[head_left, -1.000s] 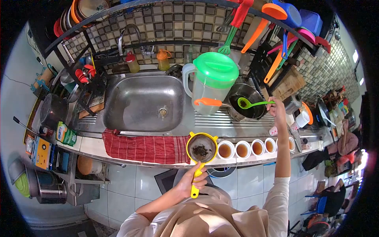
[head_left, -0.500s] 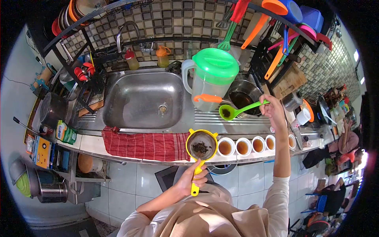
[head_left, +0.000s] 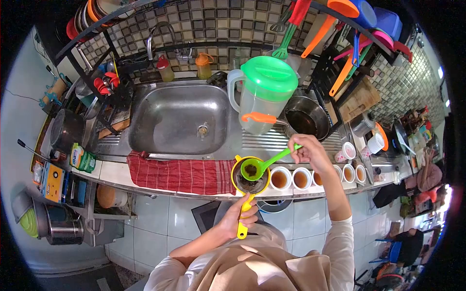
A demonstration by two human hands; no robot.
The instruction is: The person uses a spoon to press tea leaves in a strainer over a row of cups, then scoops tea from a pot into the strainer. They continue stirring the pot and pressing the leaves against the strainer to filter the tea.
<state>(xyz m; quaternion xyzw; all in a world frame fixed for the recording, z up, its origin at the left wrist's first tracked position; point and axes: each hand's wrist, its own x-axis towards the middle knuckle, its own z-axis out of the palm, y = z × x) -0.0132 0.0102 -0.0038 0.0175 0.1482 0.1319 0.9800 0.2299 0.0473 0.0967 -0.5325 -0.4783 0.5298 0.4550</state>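
Observation:
My left hand (head_left: 239, 218) is wrapped round the handle of a yellow strainer (head_left: 241, 194), whose mesh bowl holds dark wet leaves. The strainer is at the counter's front edge, left of a row of white cups (head_left: 280, 179) filled with brown tea. In my right hand (head_left: 309, 154) is the handle of a green ladle (head_left: 264, 166). The ladle's bowl, with dark leaves in it, overlaps the strainer's mesh. Behind stands a pot (head_left: 307, 116) with an orange handle and dark liquid inside, beside a clear pitcher (head_left: 264, 94) with a green lid.
A steel sink (head_left: 145, 121) lies to the left, with a red checked cloth (head_left: 179, 175) along the counter front. Utensils, including an orange-handled one (head_left: 342, 80), hang from a rack at upper right. More white cups (head_left: 345, 151) stand at right. A person (head_left: 410, 247) sits at far right.
My right hand has brought the green ladle from near the pot toward me and left, over the strainer. My left hand keeps its hold on the strainer.

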